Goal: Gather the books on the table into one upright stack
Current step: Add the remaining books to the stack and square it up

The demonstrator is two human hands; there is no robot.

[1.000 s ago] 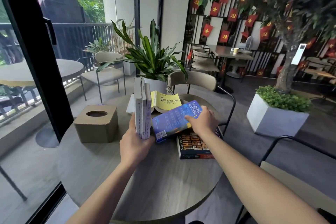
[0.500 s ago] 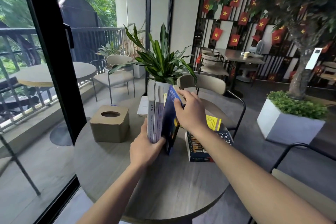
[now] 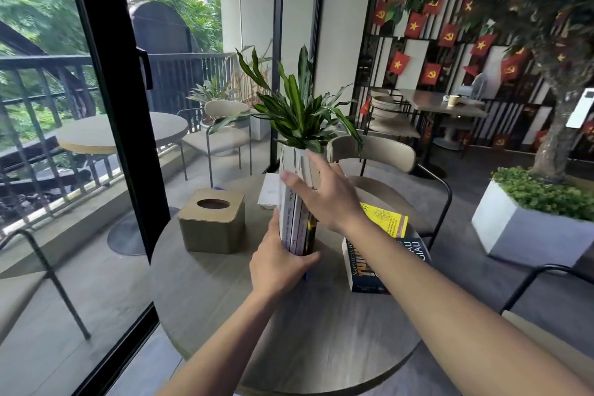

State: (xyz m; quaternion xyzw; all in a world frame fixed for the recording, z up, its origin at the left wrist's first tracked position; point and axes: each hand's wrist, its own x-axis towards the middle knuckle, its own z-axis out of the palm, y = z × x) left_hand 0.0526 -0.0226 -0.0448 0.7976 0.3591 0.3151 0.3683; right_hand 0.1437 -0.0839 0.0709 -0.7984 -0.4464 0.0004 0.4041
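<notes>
Several books stand upright together as one stack (image 3: 296,219) near the middle of the round wooden table (image 3: 289,331). My left hand (image 3: 278,262) grips the stack's lower near end, thumb on its right side. My right hand (image 3: 324,194) lies over the top right of the stack, fingers spread across the page edges. To the right a dark thick book (image 3: 361,264) lies flat, partly under my right forearm. A yellow book (image 3: 387,219) lies flat behind it. A white booklet (image 3: 269,193) lies flat behind the stack.
A tan tissue box (image 3: 212,220) stands left of the stack. A potted plant (image 3: 300,119) rises behind it. A beige chair (image 3: 373,157) faces the table's far side, another chair's frame (image 3: 527,286) is at the right. A glass door frame (image 3: 122,125) runs along the left.
The blue book that my right hand lifted off the flat pile now stands upright against the stack's right side. My right hand has shifted onto the stack's top, and my head moved closer.
</notes>
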